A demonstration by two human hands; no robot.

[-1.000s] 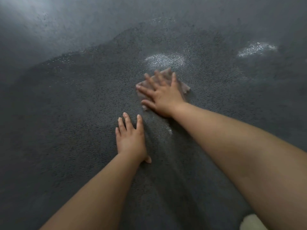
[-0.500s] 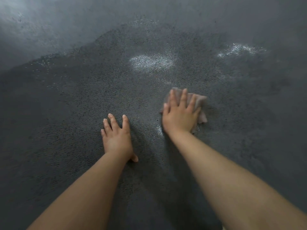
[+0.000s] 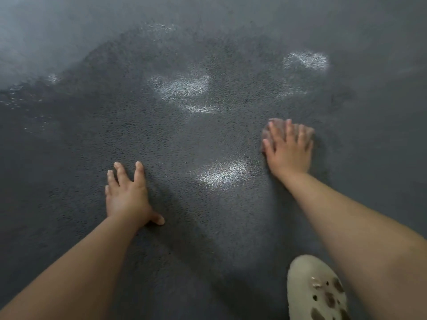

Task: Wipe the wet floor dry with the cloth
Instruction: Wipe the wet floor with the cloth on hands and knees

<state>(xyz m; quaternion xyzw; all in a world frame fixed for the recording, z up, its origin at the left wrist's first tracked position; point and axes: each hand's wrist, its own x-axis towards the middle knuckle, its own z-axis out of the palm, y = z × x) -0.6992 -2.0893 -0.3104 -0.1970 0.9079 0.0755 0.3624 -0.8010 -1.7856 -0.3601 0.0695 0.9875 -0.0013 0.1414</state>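
Pressing cloth (image 3: pixel 275 129) flat to wet floor (image 3: pixel 69 139) under spread fingers of right hand (image 3: pixel 287 153), left hand (image 3: pixel 126 195) splayed bare nearby; risk: 3 shiny patches missed, braced palm slipping.

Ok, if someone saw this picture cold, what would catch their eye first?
Probably the two bare arms reaching onto the dark floor: the right hand pressed flat on a pinkish cloth at right, the left hand flat on the floor at lower left. Next, the shiny wet patches glinting between and beyond the hands, and a pale perforated shoe at the bottom right.
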